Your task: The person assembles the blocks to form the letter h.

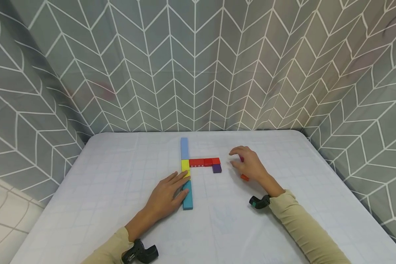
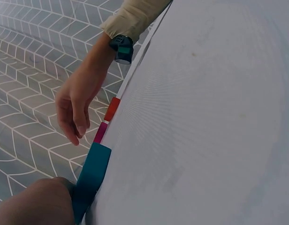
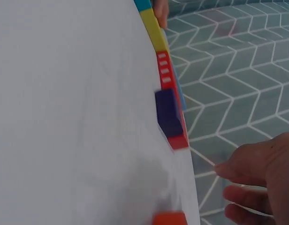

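Observation:
Laid in one line on the table are a light blue block (image 1: pixel 184 148), a yellow block (image 1: pixel 185 165) and a teal block (image 1: pixel 187 200). From the yellow block a row of red blocks (image 1: pixel 201 162) runs right, with a dark purple block (image 1: pixel 216 168) against its end. My left hand (image 1: pixel 165 196) lies with extended fingers over the yellow and teal blocks. To the right, my right hand (image 1: pixel 250 165) hovers above a magenta block (image 2: pixel 101 132) and an orange block (image 1: pixel 244 177). Its fingers bend loosely, thumb apart, and nothing shows between them.
A white cloth covers the table (image 1: pixel 95 183). Patterned grey curtains (image 1: pixel 194 73) stand behind it and at both sides. Each wrist wears a black camera mount, such as the right one (image 1: pixel 259 202).

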A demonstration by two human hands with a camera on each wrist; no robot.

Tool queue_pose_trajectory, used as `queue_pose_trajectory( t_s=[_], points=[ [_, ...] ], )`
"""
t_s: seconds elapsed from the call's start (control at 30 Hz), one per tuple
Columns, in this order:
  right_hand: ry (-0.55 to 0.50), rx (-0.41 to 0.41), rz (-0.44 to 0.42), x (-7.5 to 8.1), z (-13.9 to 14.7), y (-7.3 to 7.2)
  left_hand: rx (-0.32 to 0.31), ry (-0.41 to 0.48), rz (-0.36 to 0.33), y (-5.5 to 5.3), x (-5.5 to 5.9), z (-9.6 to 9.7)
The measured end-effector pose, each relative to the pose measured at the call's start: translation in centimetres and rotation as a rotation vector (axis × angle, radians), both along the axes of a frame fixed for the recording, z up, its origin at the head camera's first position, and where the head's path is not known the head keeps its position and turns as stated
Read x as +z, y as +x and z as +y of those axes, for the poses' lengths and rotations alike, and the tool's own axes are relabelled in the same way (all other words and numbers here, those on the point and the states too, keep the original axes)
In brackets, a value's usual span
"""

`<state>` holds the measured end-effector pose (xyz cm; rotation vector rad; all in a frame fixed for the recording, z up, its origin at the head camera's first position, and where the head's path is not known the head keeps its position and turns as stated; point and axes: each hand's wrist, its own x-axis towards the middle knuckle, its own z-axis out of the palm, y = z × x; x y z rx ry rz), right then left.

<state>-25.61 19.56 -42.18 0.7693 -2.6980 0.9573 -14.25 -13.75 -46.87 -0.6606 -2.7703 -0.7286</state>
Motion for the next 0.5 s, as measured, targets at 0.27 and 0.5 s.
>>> queue_pose_trajectory(
  t_s=[0.27, 0.5],
  points=[
    [0.069, -0.068, -0.066, -0.4, 2.4, -1.3, 0.008, -0.006, -0.001, 0.2, 0.1, 0.1],
    [0.092, -0.074, -0.118, -0.8, 3.5, -2.0, 0.01, -0.007, 0.004, 0.1, 0.1, 0.1]
  ],
)
